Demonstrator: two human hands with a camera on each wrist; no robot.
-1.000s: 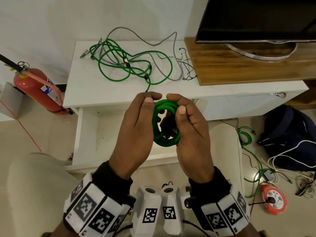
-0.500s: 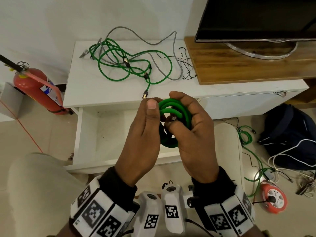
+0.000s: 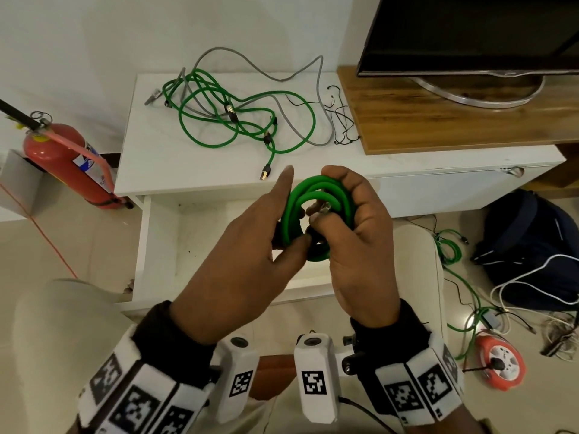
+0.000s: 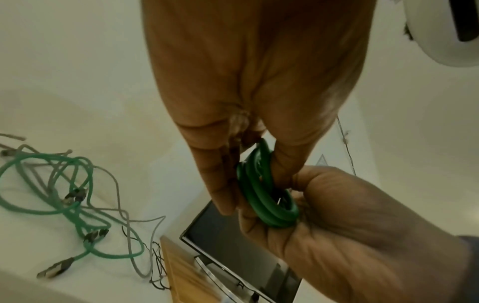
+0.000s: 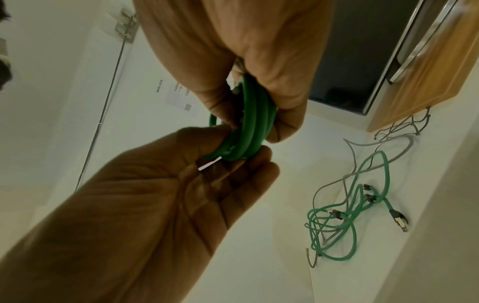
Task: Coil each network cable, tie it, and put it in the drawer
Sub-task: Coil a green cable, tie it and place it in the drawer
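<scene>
Both hands hold a small coil of green network cable (image 3: 313, 187) above the open white drawer (image 3: 163, 245). My right hand (image 3: 326, 195) grips the coil's right side, thumb over the top and fingers curled through the middle. My left hand (image 3: 289, 214) pinches the left and lower part; its index finger (image 3: 286, 180) points straight up. The wrist views show the coil (image 4: 264, 201) (image 5: 251, 123) squeezed between both hands. Loose green cables (image 3: 219, 120) and a grey cable (image 3: 316, 89) lie tangled on the white cabinet top (image 3: 150, 170). Thin black ties (image 3: 341, 120) lie beside them.
A TV (image 3: 470, 32) stands on a wooden board (image 3: 438, 120) at the right. A red fire extinguisher (image 3: 69, 158) stands on the floor at left. A dark backpack (image 3: 532, 239), an orange cable reel (image 3: 501, 364) and floor cables sit at right.
The coil has risen a little and tilted. My left index finger has lifted off it and straightened. The right hand's fingers have curled deeper through the coil.
</scene>
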